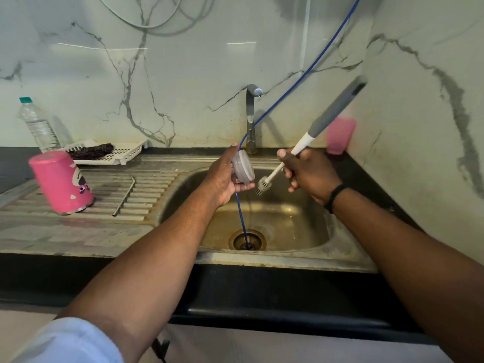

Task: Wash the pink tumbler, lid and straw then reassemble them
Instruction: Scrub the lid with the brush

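My left hand (224, 176) holds the clear round lid (243, 166) on edge over the steel sink (264, 216), thumb above and fingers below. My right hand (306, 171) grips a long white and grey bottle brush (314, 132); its bristle head (262, 184) sits just right of the lid's lower edge. The pink tumbler (61, 182) stands upside down on the ribbed drainboard at the left. A metal straw (124, 195) with a bent end lies on the drainboard beside it.
A tap (251, 116) rises behind the sink, and a blue hose (241, 213) runs down into the drain (247, 241). A white rack (115, 151) with a dark cloth and a water bottle (38, 124) sit back left. A pink sponge-like block (340, 136) stands back right.
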